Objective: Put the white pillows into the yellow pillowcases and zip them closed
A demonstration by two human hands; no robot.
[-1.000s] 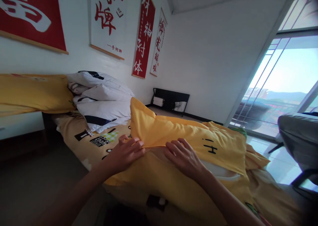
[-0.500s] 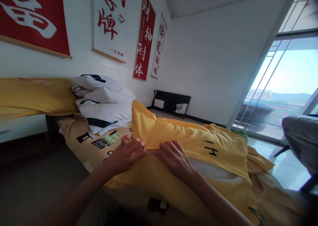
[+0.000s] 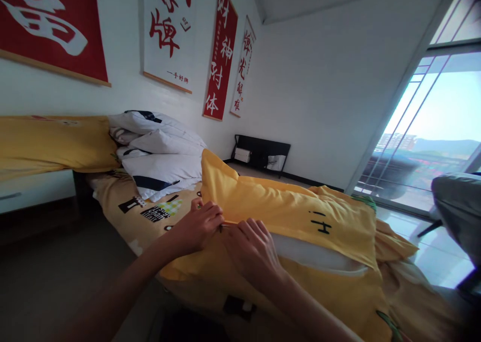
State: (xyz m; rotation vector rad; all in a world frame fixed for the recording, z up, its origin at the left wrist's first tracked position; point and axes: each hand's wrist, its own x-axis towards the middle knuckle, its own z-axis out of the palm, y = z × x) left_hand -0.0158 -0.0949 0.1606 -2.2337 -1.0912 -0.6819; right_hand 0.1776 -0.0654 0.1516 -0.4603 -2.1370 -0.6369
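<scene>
1. Scanning from the left, we note red and white wall scrolls [image 3: 220, 51] hung above the bed [image 3: 124, 197], a yellow pillow [image 3: 52, 141] against the wall, and a stack of white pillows [image 3: 161, 156] at the head end of the bed.
2. We find the left hand [image 3: 197, 227] closed in a pinch on the edge of the yellow pillowcase [image 3: 285, 212], at the near end of its open seam. In our judgement the pinch holds the fabric taut so the seam edges stay aligned.
3. We see a small dark item, probably a zipper pull [image 3: 222, 227], between the two hands; it is too small to identify with certainty.
4. We find the right hand [image 3: 251, 249] just beside the left, fingers curled and pressed on the same seam edge. Whether it grips the dark item or only the fabric, we cannot tell.
5. We locate the pillowcase on the bed directly ahead, lying across the patterned sheet, with its seam facing us, which keeps the opening within reach.
6. To the right of the hands, the seam gapes and the white pillow insert [image 3: 315, 257] shows through.
7. At far right, we note the large window [image 3: 424, 131] and a grey chair [image 3: 458, 212], well apart from the bed.
</scene>
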